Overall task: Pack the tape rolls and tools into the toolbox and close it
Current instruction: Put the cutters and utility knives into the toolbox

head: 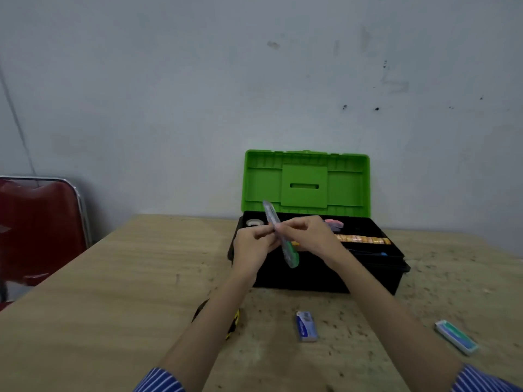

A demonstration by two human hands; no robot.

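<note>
Left hand (252,244) and right hand (307,233) both grasp a utility knife (283,239) (frame centre) above the open toolbox (311,278).

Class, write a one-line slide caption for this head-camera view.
Both hands, left hand and right hand, hold a utility knife above the open toolbox.

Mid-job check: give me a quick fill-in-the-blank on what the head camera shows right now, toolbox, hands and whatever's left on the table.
1. The toolbox sits with its green lid ____.
2. The left hand and right hand together hold a ____ above the box.
3. The small blue box lies on the ____, in front of the toolbox.
4. The teal case lies on the table, to the ____ of the small blue box.

Missing words: open; utility knife; table; right
</note>
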